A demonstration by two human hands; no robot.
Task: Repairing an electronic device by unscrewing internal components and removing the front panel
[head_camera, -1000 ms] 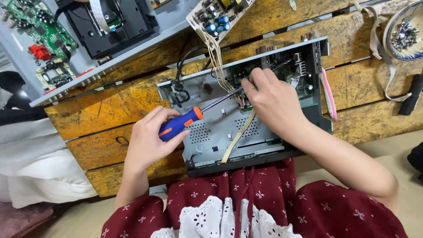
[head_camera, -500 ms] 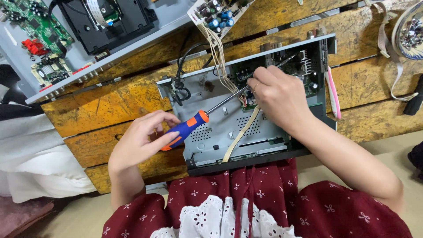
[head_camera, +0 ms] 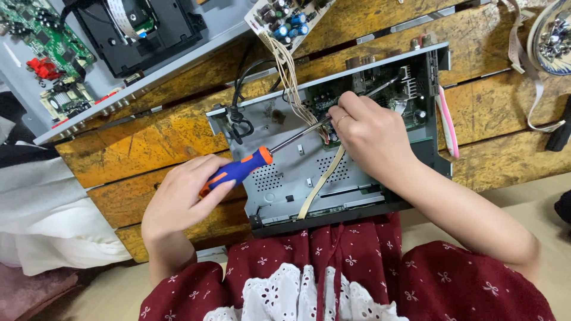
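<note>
An opened grey metal device chassis lies on a worn wooden bench, its front edge over my lap. My left hand grips the blue and orange handle of a screwdriver; its long shaft runs up and right to the green circuit board inside the chassis. My right hand rests over that board with its fingers curled beside the shaft's tip, which it hides. A cream ribbon cable runs from under my right hand to the chassis front. Whether the right hand pinches anything is hidden.
A bundle of pale wires leads from the chassis to a loose board with capacitors. At the back left stand a black drive unit and green circuit boards. A pink cable lies right of the chassis, a bowl at far right.
My left hand has slid down and left along the bench, tilting the screwdriver lower. My right hand stays over the circuit board, shifted slightly.
</note>
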